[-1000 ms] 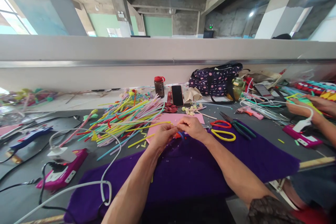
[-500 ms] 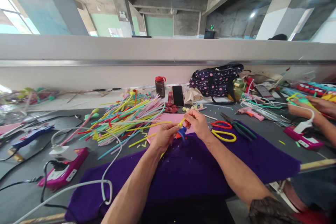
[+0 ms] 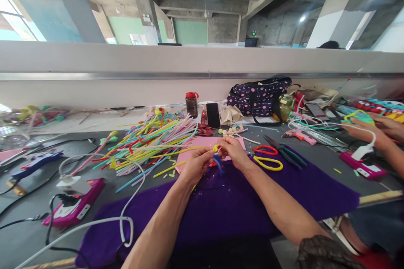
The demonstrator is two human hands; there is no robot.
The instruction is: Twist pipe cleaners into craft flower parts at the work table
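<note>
My left hand (image 3: pixel 197 163) and my right hand (image 3: pixel 235 152) meet over the pink sheet, fingers closed in a pinch. Between their fingertips is a yellow pipe cleaner (image 3: pixel 216 148), bent into a small tight curl. More yellow stem shows below my left hand, by the wrist. Just under the fingers hangs a blue looped piece (image 3: pixel 220 168) with a bit of red-orange beside it; whether it is joined to the yellow one I cannot tell. A purple cloth (image 3: pixel 227 210) lies beneath my forearms.
A heap of coloured pipe cleaners (image 3: pixel 158 143) lies left of my hands. Scissors with a yellow and a red handle (image 3: pixel 268 163) and green-handled pliers (image 3: pixel 293 156) lie right. A power strip (image 3: pixel 75 206) with cables sits left. Another person's hands (image 3: pixel 372 128) work at far right.
The yellow pipe cleaner stood up between my fingers and is now curled down into a small knot-like loop. My right hand has shifted slightly left and lower.
</note>
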